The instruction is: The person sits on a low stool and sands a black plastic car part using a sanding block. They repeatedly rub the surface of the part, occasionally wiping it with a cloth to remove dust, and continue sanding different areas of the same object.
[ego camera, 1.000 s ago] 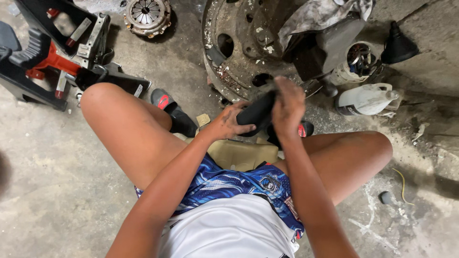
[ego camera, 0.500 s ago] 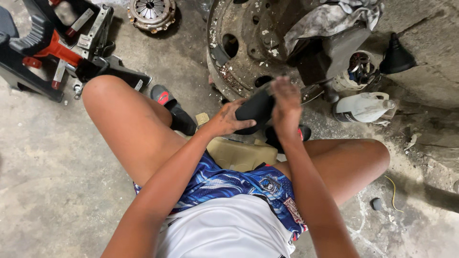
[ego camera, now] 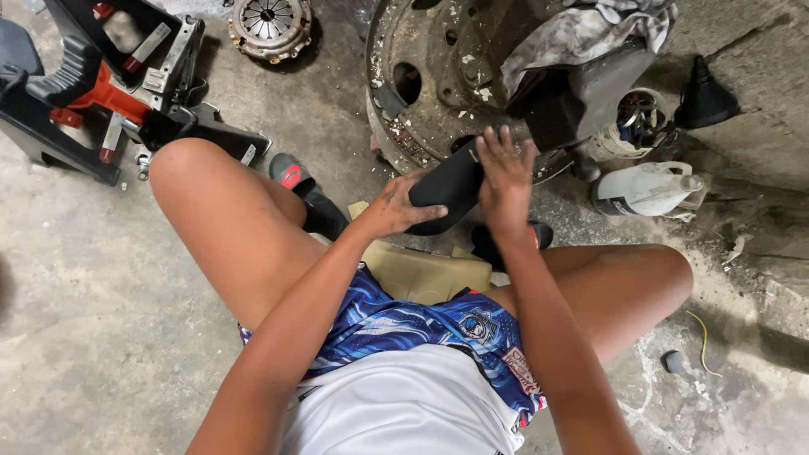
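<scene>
I sit on a low tan seat (ego camera: pixel 425 271) with my knees apart on a concrete floor. A black curved rubber piece (ego camera: pixel 447 185) is held between both hands in front of a big rusty round metal housing (ego camera: pixel 421 93). My left hand (ego camera: pixel 396 206) grips its lower left side. My right hand (ego camera: pixel 504 173) lies flat against its right side with fingers spread upward. A dirty grey rag (ego camera: pixel 590 29) drapes over a dark block on the housing.
A round clutch plate (ego camera: pixel 270 25) lies at the top left of the housing. A red and black jack (ego camera: pixel 101 93) stands at the far left. A white plastic bottle (ego camera: pixel 645 190), a black funnel (ego camera: pixel 704 97) and a tub of small parts (ego camera: pixel 636 118) sit at the right.
The view has shifted slightly. My right hand has opened flatter against the black piece and both hands hold it a little higher, closer to the housing.
</scene>
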`<action>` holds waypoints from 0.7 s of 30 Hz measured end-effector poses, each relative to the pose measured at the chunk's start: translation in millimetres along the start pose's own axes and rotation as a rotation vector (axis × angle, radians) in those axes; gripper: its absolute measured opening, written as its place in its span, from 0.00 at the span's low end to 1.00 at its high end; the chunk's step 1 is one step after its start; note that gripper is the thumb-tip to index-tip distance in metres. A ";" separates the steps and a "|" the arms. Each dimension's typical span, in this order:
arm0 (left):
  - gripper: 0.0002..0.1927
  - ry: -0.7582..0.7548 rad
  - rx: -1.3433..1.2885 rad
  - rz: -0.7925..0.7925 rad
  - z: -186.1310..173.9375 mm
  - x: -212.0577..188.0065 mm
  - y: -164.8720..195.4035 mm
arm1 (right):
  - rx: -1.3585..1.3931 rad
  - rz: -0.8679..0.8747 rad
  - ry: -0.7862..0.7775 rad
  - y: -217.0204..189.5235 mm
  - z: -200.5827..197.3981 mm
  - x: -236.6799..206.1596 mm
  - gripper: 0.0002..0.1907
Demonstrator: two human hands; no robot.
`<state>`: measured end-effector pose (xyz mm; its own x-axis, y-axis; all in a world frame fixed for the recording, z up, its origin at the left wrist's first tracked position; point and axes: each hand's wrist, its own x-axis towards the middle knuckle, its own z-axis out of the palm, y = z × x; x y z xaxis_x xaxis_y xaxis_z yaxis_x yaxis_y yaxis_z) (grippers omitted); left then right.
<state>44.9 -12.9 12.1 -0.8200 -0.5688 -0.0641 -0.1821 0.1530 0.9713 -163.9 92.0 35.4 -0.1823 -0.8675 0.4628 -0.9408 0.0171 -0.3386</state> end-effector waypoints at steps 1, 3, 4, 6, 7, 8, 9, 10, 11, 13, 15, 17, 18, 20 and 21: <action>0.43 0.005 0.011 0.027 1.1 0.3 -5.2 | 0.036 -0.030 -0.007 -6.7 2.1 -3.9 0.33; 0.41 0.013 0.032 0.080 3.1 0.4 -18.4 | 0.108 -0.087 -0.024 -25.6 8.2 -15.3 0.34; 0.36 0.099 0.268 0.256 3.9 0.0 -24.1 | 0.151 -0.139 -0.083 -33.4 10.3 -20.8 0.34; 0.27 0.263 0.743 0.616 3.7 0.0 -30.1 | 0.239 -0.248 -0.191 -40.5 13.7 -26.5 0.35; 0.32 0.205 0.531 0.465 2.7 0.0 -29.7 | 0.171 -0.288 -0.190 -38.6 14.2 -26.0 0.35; 0.37 0.147 0.319 0.313 1.6 -0.1 -26.9 | 0.102 -0.329 -0.189 -32.8 13.7 -23.2 0.35; 0.42 0.087 0.106 0.159 -0.1 -0.5 -22.2 | 0.033 -0.369 -0.189 -24.5 12.7 -18.8 0.35; 0.42 0.050 0.072 0.070 -2.2 -0.8 -16.2 | 0.034 -0.302 -0.148 -13.8 11.5 -12.4 0.35; 0.41 0.012 0.036 -0.019 -3.6 -0.9 -9.8 | 0.033 -0.235 -0.109 -2.2 9.8 -5.2 0.36; 0.42 -0.024 0.013 -0.063 -4.1 -0.5 0.5 | 0.024 -0.096 -0.034 12.5 6.6 2.5 0.35; 0.44 -0.011 0.044 0.018 -4.1 -0.9 2.4 | 0.019 0.046 0.038 13.4 7.1 2.5 0.33; 0.45 -0.013 0.036 -0.003 -3.0 -0.9 -4.2 | 0.010 -0.049 0.028 0.8 11.3 -6.0 0.34; 0.45 -0.016 0.028 -0.015 -1.1 -0.9 -9.8 | 0.003 -0.095 0.021 -7.9 14.1 -12.0 0.35; 0.45 0.034 0.033 0.127 2.6 0.6 -21.4 | 0.079 -0.248 -0.142 -22.2 19.5 -22.8 0.35; 0.45 0.060 0.038 0.198 3.2 0.2 -26.0 | 0.120 -0.325 -0.220 -23.6 21.1 -24.4 0.34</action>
<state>47.8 -14.5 -13.8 -0.8084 -0.5712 0.1422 -0.0419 0.2968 0.9540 -131.2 102.3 14.8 0.1964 -0.9039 0.3799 -0.8970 -0.3221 -0.3026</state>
